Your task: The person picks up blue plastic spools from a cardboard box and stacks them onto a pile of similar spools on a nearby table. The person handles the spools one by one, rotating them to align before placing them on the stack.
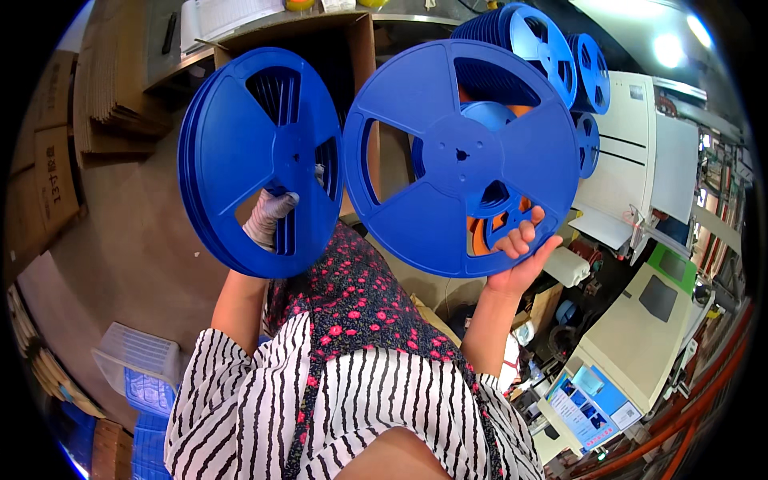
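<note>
A stack of several blue plastic reels (220, 152) is held up on my left, its flat face tilted toward the right. My left hand (270, 218), in a whitish glove, reaches through a cut-out of the stack and grips it. To the right, a large blue plastic reel (400, 100) faces me almost flat, with a small centre hole and three wide cut-outs. My bare right hand (524, 254) holds it at the lower right rim, fingers over the front. The reel and the stack nearly meet at their edges.
Behind the reels stands an open cardboard box (362, 52) by a workbench (404, 12) with papers. More stacked blue reels (544, 48) are at the far right, beside pale machines (640, 336). Cardboard cartons (52, 160) line the left; plastic crates (148, 388) stand lower left.
</note>
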The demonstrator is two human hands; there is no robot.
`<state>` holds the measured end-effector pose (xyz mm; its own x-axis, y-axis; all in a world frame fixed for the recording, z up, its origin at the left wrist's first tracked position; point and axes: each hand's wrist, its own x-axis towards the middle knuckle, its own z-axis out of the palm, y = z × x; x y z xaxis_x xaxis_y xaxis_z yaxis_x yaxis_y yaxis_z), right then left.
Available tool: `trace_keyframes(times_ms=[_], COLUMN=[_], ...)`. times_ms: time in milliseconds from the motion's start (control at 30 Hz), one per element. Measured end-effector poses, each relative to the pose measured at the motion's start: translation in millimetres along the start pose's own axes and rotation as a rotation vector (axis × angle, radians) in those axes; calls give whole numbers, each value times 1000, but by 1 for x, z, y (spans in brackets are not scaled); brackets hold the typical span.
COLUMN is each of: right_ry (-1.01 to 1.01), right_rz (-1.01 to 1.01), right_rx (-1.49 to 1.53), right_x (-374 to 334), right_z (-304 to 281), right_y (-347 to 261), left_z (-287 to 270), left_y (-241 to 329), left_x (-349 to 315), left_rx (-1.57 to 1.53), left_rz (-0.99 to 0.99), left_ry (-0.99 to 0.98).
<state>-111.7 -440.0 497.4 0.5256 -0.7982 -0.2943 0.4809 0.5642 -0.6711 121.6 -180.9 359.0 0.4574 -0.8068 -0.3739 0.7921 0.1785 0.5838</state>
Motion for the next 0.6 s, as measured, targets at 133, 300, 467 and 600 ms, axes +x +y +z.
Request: trace_keyframes(times_ms=[133,300,467,600], right_ry=[-28,-197,-772,-929], right_rz=[-15,-6,-349,-247], right_rx=[45,-503,-1465,-1395], right_x=[-4,-5,-24,-50], right_z=[-1,56,135,145], right_y=[-2,22,116,141], left_z=[-12,35,71,93], left_y=[-6,1,-19,-14], left_x=[6,12,29,24], left_rx=[76,-30,-306,-462], left_rz=[44,-43,-121,-111], left_ry=[-38,66,-36,-89])
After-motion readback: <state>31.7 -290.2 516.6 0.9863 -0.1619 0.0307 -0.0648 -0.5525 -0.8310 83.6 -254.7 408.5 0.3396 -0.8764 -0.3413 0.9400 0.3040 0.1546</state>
